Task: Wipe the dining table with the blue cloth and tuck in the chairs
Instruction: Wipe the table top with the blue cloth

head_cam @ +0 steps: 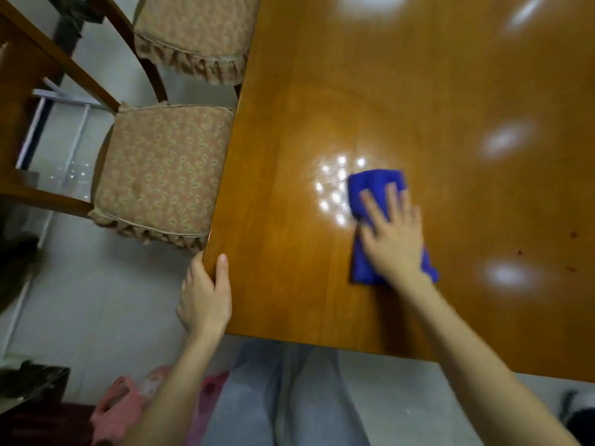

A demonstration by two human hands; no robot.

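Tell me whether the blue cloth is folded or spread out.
Folded: the blue cloth forms a narrow, thick pad under the right hand.

A dining table (pixel 418 91) is pictured in glossy orange-brown wood, flecked with white glints of light. Against it, a cloth (pixel 370 185) is shown in vivid royal blue. The nearer seat cushion (pixel 161 175) and the farther seat cushion (pixel 196 30) are covered in dusty pink-tan fabric printed with small pale yellow-green leaf shapes. The chair frame (pixel 74 69) is finished in mid-brown wood. The floor (pixel 106 284) is seen in pale grey-white, the trousers (pixel 289 397) in light blue, the slippers (pixel 119 403) in pink.
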